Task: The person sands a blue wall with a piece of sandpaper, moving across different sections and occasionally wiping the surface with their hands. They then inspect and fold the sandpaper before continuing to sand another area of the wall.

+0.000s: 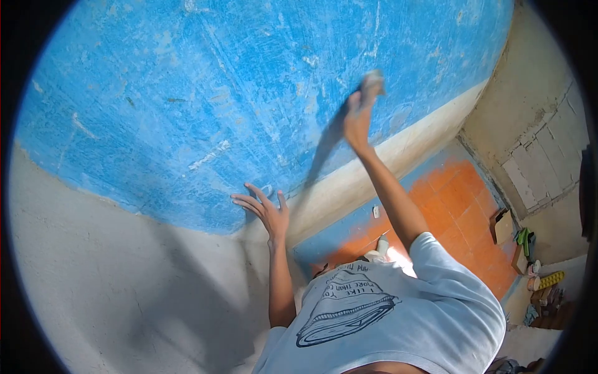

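The painted wall [268, 93] has a worn blue coat with white scuffs and scrape marks. My left hand [268, 215] rests at the lower edge of the blue paint, fingers spread and holding nothing. Higher up and to the right, my right hand [358, 121] is closed around a small greyish pad [374, 82] held against the blue surface. Motion blurs the pad, and my fingers cover part of it, so its exact kind does not show. A dark shadow of my right arm falls on the wall beside it.
Below the blue lies a cream band [411, 134], with a grey wall [81, 249] at left. The floor [458, 206] is orange tile with a blue border, carrying a small white object [376, 212]. Clutter at right includes a yellow item [549, 280] and green cloth [525, 240].
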A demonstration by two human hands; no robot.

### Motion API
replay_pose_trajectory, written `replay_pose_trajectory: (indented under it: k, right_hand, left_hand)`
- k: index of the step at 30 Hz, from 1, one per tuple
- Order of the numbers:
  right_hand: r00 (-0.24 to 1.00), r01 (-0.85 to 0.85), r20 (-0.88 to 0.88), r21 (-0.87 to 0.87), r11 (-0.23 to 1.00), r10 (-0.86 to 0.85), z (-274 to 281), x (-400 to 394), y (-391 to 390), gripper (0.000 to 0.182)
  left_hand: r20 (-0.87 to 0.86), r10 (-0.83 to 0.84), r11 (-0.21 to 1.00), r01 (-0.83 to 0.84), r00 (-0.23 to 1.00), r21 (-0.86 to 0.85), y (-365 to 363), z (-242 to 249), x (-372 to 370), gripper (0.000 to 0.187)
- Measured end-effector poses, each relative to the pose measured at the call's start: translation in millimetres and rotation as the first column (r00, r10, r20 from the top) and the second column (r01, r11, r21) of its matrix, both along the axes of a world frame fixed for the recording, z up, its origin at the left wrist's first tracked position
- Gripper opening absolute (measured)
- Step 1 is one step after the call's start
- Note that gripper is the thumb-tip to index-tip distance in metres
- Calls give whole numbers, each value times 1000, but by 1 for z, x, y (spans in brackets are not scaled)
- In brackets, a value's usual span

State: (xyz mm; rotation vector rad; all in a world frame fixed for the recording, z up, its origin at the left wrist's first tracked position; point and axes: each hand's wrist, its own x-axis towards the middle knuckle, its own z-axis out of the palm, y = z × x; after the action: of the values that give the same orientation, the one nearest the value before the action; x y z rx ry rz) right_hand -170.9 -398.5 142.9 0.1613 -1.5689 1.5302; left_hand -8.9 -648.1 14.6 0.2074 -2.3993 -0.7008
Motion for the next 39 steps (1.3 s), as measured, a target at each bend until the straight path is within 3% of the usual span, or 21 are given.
replay_pose_trajectory:
  k: [3, 4, 6, 8, 10, 11, 12, 14, 15, 16, 18, 21, 23, 25, 26, 28, 31, 33, 34, 37, 39]
  right_hand:
    - [996, 10, -82, -158, 987, -24, 19, -8, -21, 71]
    - [990, 74, -137, 217, 973, -45, 8, 2, -35, 74]
    - [977, 164, -211, 803, 573, 16, -12, 24, -34, 79]
    - [952, 247, -263, 962, 113, 157, -20, 29, -24, 84]
    - [978, 32, -182, 612, 790, 102, -4, 6, -5, 78]
    - [986, -67, -129, 265, 962, 104, 4, -3, 1, 75]
    - [996, -14, -86, 152, 988, 27, 9, -6, -3, 75]
    - [993, 113, 30, -74, 991, -111, 16, -8, -27, 76]
    - [992, 4, -124, 90, 996, 7, 2, 0, -46, 74]
    - [953, 253, -298, 705, 663, -47, -19, 14, -44, 76]
    - [930, 319, -338, 937, 142, 142, -19, 41, -45, 75]
    - [994, 111, -69, 547, 830, -87, -22, 3, -15, 72]
    - [979, 188, 43, 184, 965, -199, 0, -15, -11, 72]
    - [978, 210, -10, 35, 977, -210, 3, -10, -26, 69]
    - [989, 148, -42, 417, 897, -143, -5, 7, -32, 71]
    - [1000, 15, -14, 940, 340, -6, -25, 40, -39, 74]
    - [931, 365, -347, 866, 343, -113, -35, 3, 0, 72]
    - [964, 253, -35, 418, 873, -263, -6, -18, 9, 71]
    - [961, 231, 139, 75, 970, -240, 3, -22, 13, 70]
    - [984, 84, -172, 225, 971, -46, 2, 7, -34, 61]
    - [962, -119, -70, 766, 632, 266, -20, 42, -40, 59]
  left_hand:
    - [-23, 22, 1000, -22, 1000, 2, 9, -1, 0, 96]
    - [-41, 32, 999, -32, 999, 2, 14, 0, -5, 96]
    - [-82, 52, 999, -51, 995, 11, 23, -2, -12, 96]
    - [-75, 43, 999, -42, 996, 15, 17, -2, -14, 96]
    - [-12, 12, 999, -12, 1000, 34, 13, -1, -5, 97]
    - [-3, -1, 999, 1, 1000, 40, 12, 0, -3, 97]
    - [7, -14, 999, 13, 1000, 47, 10, 2, -1, 97]
    - [3, -14, 999, 14, 1000, 44, 12, 2, 3, 97]
    - [-20, -2, 999, 3, 1000, 36, 17, 2, -1, 96]
    - [-45, 9, 1000, -8, 999, 28, 20, 3, -5, 95]
    - [-67, 17, 1000, -17, 998, 8, 22, 2, -7, 95]
    - [-19, -16, 1000, 17, 1000, 25, 14, 5, -1, 95]
    - [-12, -34, 998, 35, 999, 55, 14, 4, 4, 96]
    - [-60, -51, 996, 55, 997, 67, 17, 4, 1, 97]
    - [-68, -32, 998, 35, 997, 48, 18, 4, -2, 97]
    - [-76, 3, 1000, -2, 997, 9, 20, 0, -6, 97]
    - [-60, 1, 1000, -1, 998, -2, 18, -2, -5, 98]
    - [-7, -9, 999, 9, 1000, 39, 15, 1, -1, 99]
    - [18, -15, 998, 14, 1000, 61, 16, 2, 1, 99]
    - [-34, -9, 998, 11, 999, 63, 21, 0, -4, 100]
    - [-63, 6, 999, -4, 998, 35, 23, -4, -9, 101]
